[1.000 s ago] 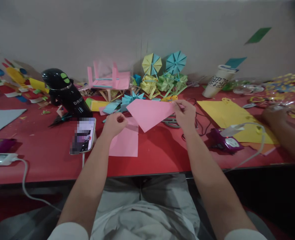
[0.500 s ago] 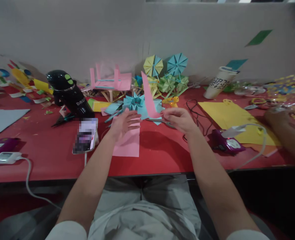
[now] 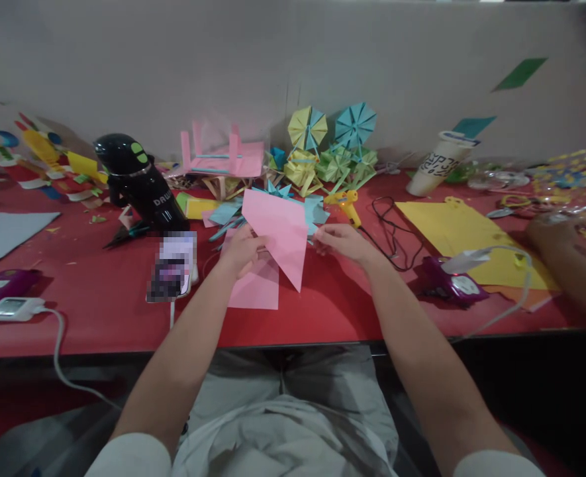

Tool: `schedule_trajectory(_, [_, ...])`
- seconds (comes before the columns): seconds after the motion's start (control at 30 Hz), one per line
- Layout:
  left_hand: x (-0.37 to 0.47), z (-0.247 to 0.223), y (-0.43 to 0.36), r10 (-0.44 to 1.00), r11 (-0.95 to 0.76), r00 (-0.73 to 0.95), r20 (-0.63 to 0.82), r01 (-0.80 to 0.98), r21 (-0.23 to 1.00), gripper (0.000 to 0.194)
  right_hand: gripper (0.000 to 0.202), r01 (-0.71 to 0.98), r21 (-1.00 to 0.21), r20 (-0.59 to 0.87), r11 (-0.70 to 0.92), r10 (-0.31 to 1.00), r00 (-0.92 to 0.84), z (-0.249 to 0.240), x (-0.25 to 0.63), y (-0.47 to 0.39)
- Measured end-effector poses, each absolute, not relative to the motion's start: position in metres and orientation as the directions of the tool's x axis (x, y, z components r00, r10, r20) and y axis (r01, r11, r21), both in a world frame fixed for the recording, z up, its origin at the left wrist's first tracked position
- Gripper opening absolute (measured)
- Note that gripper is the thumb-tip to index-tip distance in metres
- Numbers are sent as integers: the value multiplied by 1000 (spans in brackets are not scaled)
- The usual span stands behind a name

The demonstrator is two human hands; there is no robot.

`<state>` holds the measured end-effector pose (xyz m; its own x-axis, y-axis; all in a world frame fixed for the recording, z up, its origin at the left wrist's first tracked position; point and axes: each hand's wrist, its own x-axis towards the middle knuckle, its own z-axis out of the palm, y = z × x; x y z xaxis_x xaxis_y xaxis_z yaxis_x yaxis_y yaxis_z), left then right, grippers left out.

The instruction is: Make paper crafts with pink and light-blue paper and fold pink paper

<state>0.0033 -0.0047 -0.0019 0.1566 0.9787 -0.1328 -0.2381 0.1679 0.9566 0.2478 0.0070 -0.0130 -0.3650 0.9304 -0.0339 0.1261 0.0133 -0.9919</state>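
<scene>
My left hand point(image 3: 243, 254) pinches a loose piece of pink paper point(image 3: 283, 232) by its left side. The piece is held up at a tilt, with a pointed corner hanging down toward me. Under it, a flat pink sheet point(image 3: 260, 291) lies on the red table, partly covered by my left hand. Just right of the raised paper is my right hand point(image 3: 342, 242), its fingers curled together by the paper's edge; what they hold, if anything, is hidden. Behind the paper lie blue folded paper pieces point(image 3: 316, 211), partly covered.
A yellow glue gun point(image 3: 345, 204) with a black cable lies beyond my right hand. Left are a phone point(image 3: 173, 268) and black bottle point(image 3: 146, 189). Folded paper umbrellas point(image 3: 355, 126) stand at the back. On the right are yellow paper point(image 3: 451, 232), a purple socket point(image 3: 454, 281) and another person's arm point(image 3: 565, 265).
The raised pink paper has swung down and left, turning its broad face toward me. It was in my right hand; now my left hand grips it and my right hand is beside its edge.
</scene>
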Motion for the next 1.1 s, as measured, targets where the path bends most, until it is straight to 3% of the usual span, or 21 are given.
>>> schedule_trajectory(0.07, [5,-1,-7,978,154,176,-109,-269,951,31,46,59,-998,-45,-30,960,-276,-17,242,8])
schedule_trajectory(0.2, [8,-5,-7,975,148,201,-91,-288,946,35,40,25,-1000,4,13,941,-337,-22,228,7])
schedule_trajectory(0.43, [-16,-13,11,1000,6,-1,-6,-152,988,33,31,40,-999,-35,-23,937,-347,-28,224,8])
schedule_trajectory(0.7, [-30,-6,6,978,-32,204,41,-47,998,41,30,-143,-979,-105,-143,965,-242,-25,222,9])
schedule_trajectory(0.9, [-36,12,-8,853,169,516,-72,-143,975,51,24,27,-992,-127,-124,973,-191,-16,231,10])
schedule_trajectory(0.97, [-31,12,-9,843,188,528,-99,-118,975,55,24,89,-993,-103,-83,963,-250,-14,234,9])
schedule_trajectory(1.1, [-14,0,-5,895,130,430,-116,-3,992,40,24,163,-986,-97,-30,901,-422,-13,232,5])
